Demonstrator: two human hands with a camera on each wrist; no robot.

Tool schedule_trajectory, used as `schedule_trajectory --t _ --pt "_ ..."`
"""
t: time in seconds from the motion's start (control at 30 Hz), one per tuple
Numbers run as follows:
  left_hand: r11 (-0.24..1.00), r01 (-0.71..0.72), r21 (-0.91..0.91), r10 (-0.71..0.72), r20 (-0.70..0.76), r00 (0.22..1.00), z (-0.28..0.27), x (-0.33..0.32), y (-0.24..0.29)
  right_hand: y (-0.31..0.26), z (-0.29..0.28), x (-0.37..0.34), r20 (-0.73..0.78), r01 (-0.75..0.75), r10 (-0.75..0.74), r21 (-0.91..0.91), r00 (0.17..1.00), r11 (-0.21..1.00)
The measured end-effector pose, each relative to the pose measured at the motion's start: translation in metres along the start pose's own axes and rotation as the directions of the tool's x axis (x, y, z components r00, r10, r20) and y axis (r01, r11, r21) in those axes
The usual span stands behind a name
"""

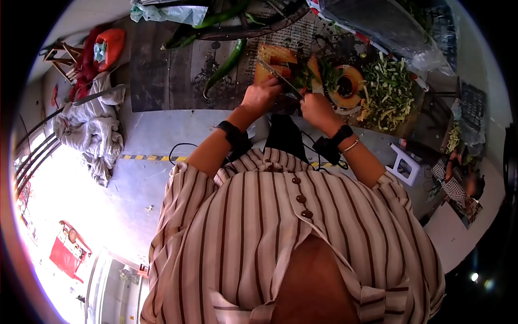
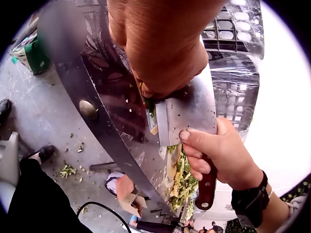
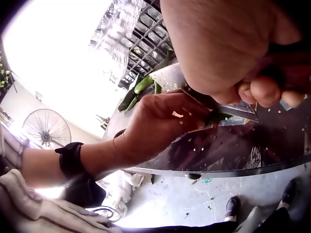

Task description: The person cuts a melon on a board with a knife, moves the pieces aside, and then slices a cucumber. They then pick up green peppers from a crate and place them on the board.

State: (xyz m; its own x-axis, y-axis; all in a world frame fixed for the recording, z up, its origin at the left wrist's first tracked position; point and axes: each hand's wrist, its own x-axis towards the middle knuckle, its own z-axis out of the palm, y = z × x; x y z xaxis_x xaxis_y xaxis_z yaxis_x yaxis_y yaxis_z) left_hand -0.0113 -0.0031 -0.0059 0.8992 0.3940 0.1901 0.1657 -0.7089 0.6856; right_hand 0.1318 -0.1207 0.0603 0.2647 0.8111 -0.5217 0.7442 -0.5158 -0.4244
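Your right hand (image 2: 226, 153) grips the cleaver (image 2: 198, 116) at its handle, likely for control; your left hand (image 3: 150, 124) pinches a green vegetable piece (image 3: 216, 117) just beside the blade (image 2: 194, 104), over the table (image 1: 162, 81), probably to steady it.

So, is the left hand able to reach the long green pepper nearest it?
Probably yes: the long green pepper lies near the left hand, nothing visible between them, though that hand holds a green piece.

The left hand (image 1: 261, 96) is held with fingers (image 3: 187, 110) bent together; just beside them, the right hand (image 1: 320, 112) is curled, its thumb (image 2: 197, 138) extended; both forearms (image 1: 209, 148) are angled inward behind the fingers.
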Motion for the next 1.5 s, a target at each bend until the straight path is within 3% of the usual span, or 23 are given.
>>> schedule_trajectory --t 0.27,0.33,0.53,0.63,1.0,1.07,1.2,1.27,1.33,1.5 --pt "1.000 0.007 -0.021 -0.007 0.001 1.000 0.000 0.000 -0.001 -0.003 0.006 0.005 0.024 -0.019 0.018 0.051 1.000 0.999" --pt "0.997 0.072 0.003 -0.072 0.105 0.992 -0.002 -0.001 -0.001 -0.005 0.009 0.006 -0.011 -0.039 0.040 0.080 0.999 0.996" --pt "1.000 -0.020 0.022 0.020 0.008 1.000 -0.003 0.000 0.000 -0.008 0.014 0.022 -0.154 0.045 -0.023 0.145 0.988 0.988" --pt "1.000 0.005 0.009 -0.005 -0.033 0.999 -0.004 -0.001 0.004 0.002 0.010 0.021 -0.219 0.030 -0.003 0.116 0.976 0.993" --pt "1.000 -0.028 0.001 0.028 -0.008 1.000 0.001 -0.005 -0.004 -0.004 0.000 -0.003 -0.018 -0.007 0.008 0.043 1.000 0.999" --pt "1.000 -0.022 -0.005 0.022 0.004 1.000 0.001 -0.005 -0.006 -0.006 -0.003 -0.001 0.075 -0.025 0.023 0.037 0.997 0.999" --pt "1.000 -0.005 -0.024 0.006 0.021 1.000 0.001 -0.008 -0.005 -0.008 -0.001 0.000 0.084 -0.022 0.021 0.012 0.996 1.000" --pt "1.000 -0.012 -0.017 0.012 0.006 1.000 -0.004 -0.008 -0.004 -0.008 0.003 0.001 0.017 -0.005 0.004 0.021 1.000 1.000" --pt "0.999 -0.034 -0.040 0.031 -0.076 0.997 -0.007 -0.010 -0.005 -0.004 0.006 0.002 0.021 -0.010 0.010 0.020 1.000 1.000" --pt "0.999 -0.021 -0.037 0.017 -0.112 0.994 -0.006 -0.010 -0.008 -0.006 0.003 0.002 0.047 0.000 -0.001 0.025 0.999 1.000"
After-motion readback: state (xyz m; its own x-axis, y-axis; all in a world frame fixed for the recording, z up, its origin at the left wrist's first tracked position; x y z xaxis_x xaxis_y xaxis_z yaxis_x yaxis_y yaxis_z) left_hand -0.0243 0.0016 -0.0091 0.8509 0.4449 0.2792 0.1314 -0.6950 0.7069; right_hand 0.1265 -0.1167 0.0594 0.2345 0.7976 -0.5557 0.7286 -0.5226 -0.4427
